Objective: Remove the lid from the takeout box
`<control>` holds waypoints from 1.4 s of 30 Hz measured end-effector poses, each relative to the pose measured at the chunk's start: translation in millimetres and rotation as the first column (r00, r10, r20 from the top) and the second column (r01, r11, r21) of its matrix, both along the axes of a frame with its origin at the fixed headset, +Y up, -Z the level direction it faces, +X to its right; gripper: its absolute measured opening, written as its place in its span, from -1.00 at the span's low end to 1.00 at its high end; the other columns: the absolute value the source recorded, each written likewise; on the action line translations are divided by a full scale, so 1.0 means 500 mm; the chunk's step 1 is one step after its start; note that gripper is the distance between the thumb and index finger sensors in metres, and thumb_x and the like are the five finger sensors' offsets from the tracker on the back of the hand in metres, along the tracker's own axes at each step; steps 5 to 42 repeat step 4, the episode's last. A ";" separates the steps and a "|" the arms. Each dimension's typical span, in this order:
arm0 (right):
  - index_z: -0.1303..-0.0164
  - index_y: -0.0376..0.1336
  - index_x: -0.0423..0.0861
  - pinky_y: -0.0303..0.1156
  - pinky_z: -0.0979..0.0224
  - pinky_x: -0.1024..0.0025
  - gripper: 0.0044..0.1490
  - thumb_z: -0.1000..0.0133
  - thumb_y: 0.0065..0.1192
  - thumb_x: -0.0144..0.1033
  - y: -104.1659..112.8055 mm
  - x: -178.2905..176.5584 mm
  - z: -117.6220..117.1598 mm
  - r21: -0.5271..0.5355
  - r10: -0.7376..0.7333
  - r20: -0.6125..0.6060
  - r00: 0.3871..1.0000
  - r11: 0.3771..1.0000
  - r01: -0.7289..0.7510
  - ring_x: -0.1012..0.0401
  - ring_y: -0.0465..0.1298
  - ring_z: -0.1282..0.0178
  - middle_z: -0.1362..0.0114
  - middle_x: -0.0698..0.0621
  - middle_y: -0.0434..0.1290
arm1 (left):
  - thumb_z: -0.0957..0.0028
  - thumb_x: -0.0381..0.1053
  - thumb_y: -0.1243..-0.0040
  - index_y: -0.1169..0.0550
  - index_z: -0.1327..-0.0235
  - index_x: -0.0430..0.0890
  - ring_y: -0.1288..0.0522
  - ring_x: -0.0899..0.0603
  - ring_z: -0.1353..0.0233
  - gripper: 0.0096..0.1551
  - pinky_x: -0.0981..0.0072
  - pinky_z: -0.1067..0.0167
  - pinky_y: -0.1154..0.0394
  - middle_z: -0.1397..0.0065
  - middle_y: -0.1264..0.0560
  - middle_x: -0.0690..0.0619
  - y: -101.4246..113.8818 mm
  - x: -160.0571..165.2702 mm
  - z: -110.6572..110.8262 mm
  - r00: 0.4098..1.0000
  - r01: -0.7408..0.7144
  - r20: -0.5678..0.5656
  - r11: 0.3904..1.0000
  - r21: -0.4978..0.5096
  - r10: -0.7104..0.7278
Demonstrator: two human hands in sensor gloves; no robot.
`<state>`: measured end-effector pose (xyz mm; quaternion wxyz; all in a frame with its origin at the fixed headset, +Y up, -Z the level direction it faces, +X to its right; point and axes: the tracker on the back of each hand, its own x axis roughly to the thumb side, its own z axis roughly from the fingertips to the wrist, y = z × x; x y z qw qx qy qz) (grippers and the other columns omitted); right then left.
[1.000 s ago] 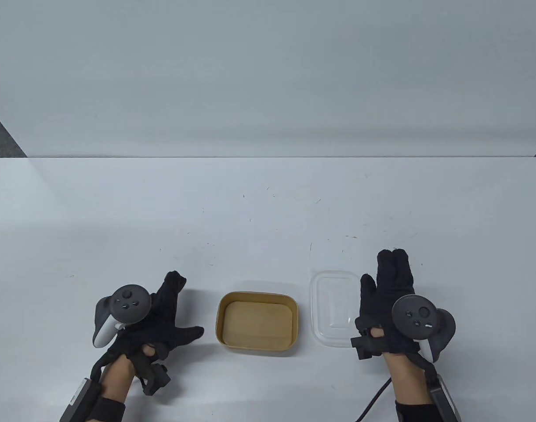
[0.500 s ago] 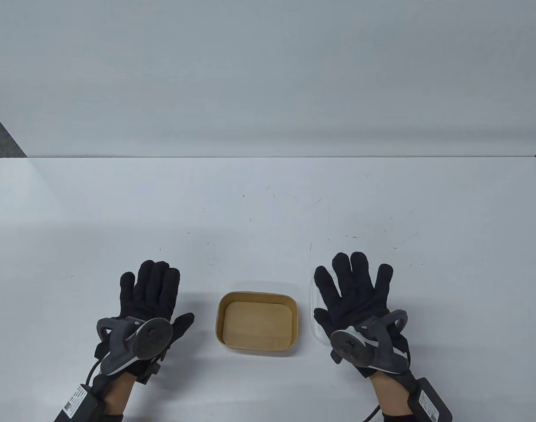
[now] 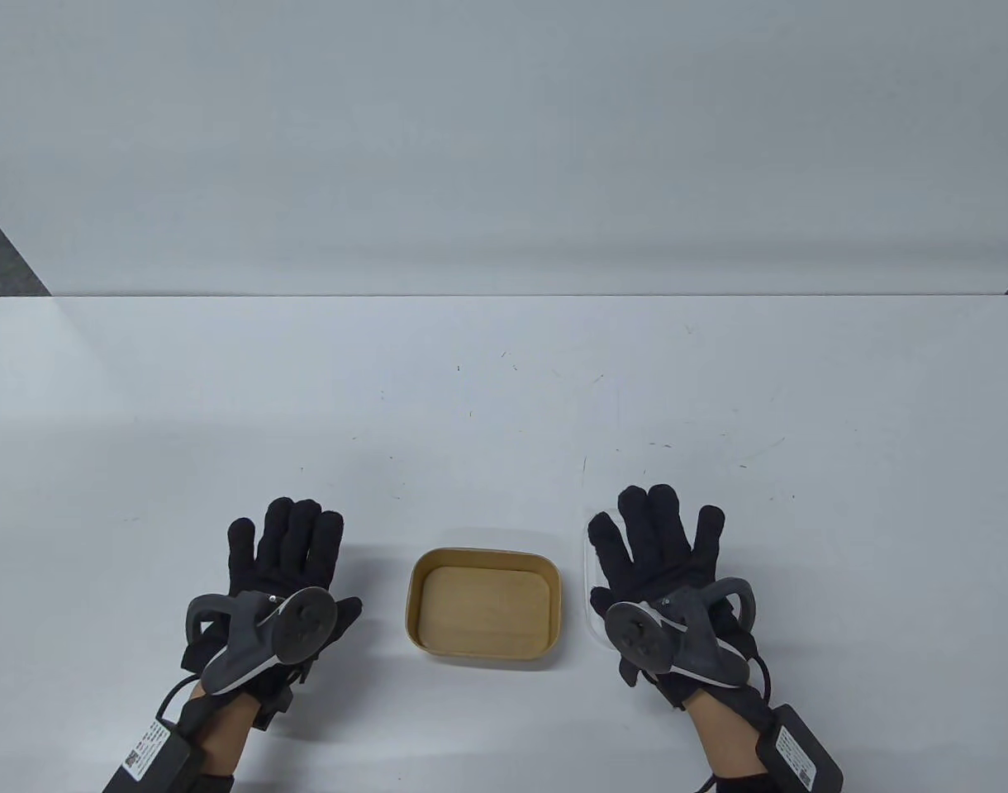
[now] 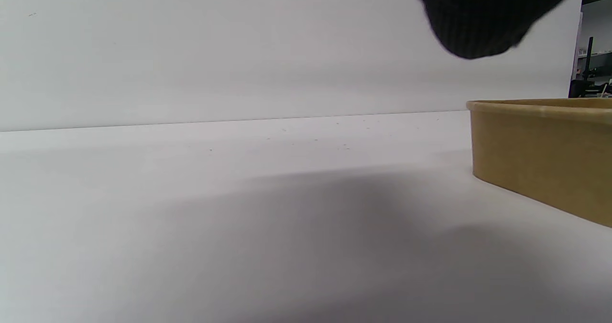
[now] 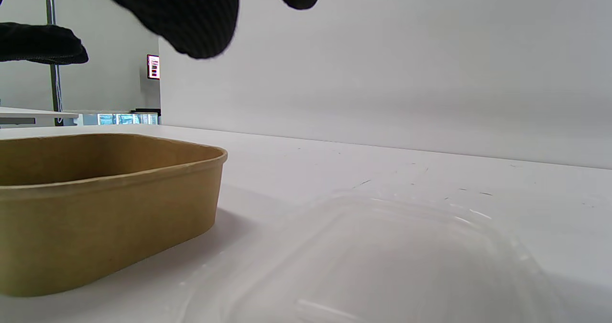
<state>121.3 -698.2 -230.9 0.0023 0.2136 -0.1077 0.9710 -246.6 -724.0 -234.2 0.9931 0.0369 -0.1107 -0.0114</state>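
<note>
There are 2 gloved hands, 1 takeout box and 1 lid on 1 white table (image 3: 504,380).

The takeout box (image 3: 483,606) is brown paperboard, a rounded rectangle with a rolled rim and a smooth flat bottom, uncovered. It sits between the 2 hands, just off the thumb side of each.

The lid (image 5: 377,261) is clear, thin plastic, a rounded rectangle with a raised moulded panel. It lies flat on the table beneath the right hand, off the box and just beside it; in the table view only its edge shows past the thumb.

The left hand (image 3: 285,570) is spread flat, palm down, with its 4 fingers together and pointing away, holding nothing. The right hand (image 3: 665,562) is spread wide above the lid with its fingers fanned; its fingertips (image 5: 191,17) hang clear of the plastic.

Both gloves are black knit fabric, each with 1 grey tracker on the back.
</note>
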 end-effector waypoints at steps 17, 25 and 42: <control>-0.67 -0.11 -0.10 -0.26 -0.39 -0.71 0.03 -0.09 0.18 0.04 0.000 0.003 0.000 -0.011 0.001 0.012 1.000 1.000 -0.001 -0.39 -0.24 -0.62 -0.72 -0.31 -0.31 | 0.14 0.37 -0.22 0.19 -0.62 0.01 0.19 -0.41 -0.78 0.28 -0.57 -0.53 0.23 -0.75 0.19 -0.19 -0.001 0.004 0.000 1.000 0.014 0.001 1.000 -0.005 -0.014; -0.67 -0.11 -0.10 -0.26 -0.39 -0.71 0.03 -0.09 0.18 0.04 0.000 0.003 0.000 -0.011 0.001 0.012 1.000 1.000 -0.001 -0.39 -0.24 -0.62 -0.72 -0.31 -0.31 | 0.14 0.37 -0.22 0.19 -0.62 0.01 0.19 -0.41 -0.78 0.28 -0.57 -0.53 0.23 -0.75 0.19 -0.19 -0.001 0.004 0.000 1.000 0.014 0.001 1.000 -0.005 -0.014; -0.67 -0.11 -0.10 -0.26 -0.39 -0.71 0.03 -0.09 0.18 0.04 0.000 0.003 0.000 -0.011 0.001 0.012 1.000 1.000 -0.001 -0.39 -0.24 -0.62 -0.72 -0.31 -0.31 | 0.14 0.37 -0.22 0.19 -0.62 0.01 0.19 -0.41 -0.78 0.28 -0.57 -0.53 0.23 -0.75 0.19 -0.19 -0.001 0.004 0.000 1.000 0.014 0.001 1.000 -0.005 -0.014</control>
